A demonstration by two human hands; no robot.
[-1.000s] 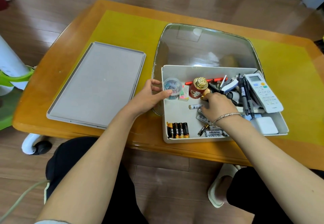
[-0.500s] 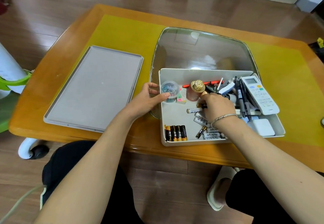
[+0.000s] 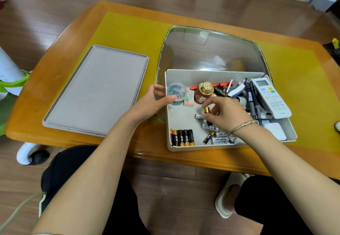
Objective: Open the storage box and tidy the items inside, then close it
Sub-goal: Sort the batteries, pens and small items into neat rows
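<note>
Storage box [image 3: 184, 148] is what I watch here; it is white, it stands open on the near right part of the tabletop [image 3: 55, 73], and its far side lies over a glass panel [image 3: 211, 51] set in the yellow surface. To the left of the box, well apart from it, the grey lid [image 3: 95, 91] lies flat with its inner side up.

My left hand [image 3: 149, 102] is at the left wall of the box; the thumb goes over the rim and touches a small clear tub of paper clips [image 3: 176, 93], and the fingers stay outside the wall, loosely bent. I see no full grip there. My right hand [image 3: 226, 113], with a bracelet [image 3: 241, 126] on the wrist, is inside the box, and its grip is closed on a small black and gold battery [image 3: 207, 109], pinched between thumb and fingers.

On the right side of the box a white remote control [image 3: 270, 98] leans on a pile of pens [image 3: 252, 98]. A red jar with a gold cap [image 3: 203, 93] stands just beside the tub, and a small pack of sticky notes [image 3: 188, 99] lies between them. In the near left corner four black and gold batteries [image 3: 182, 137] lie side by side. White batteries [image 3: 219, 139] lie loose near my right wrist.
</note>
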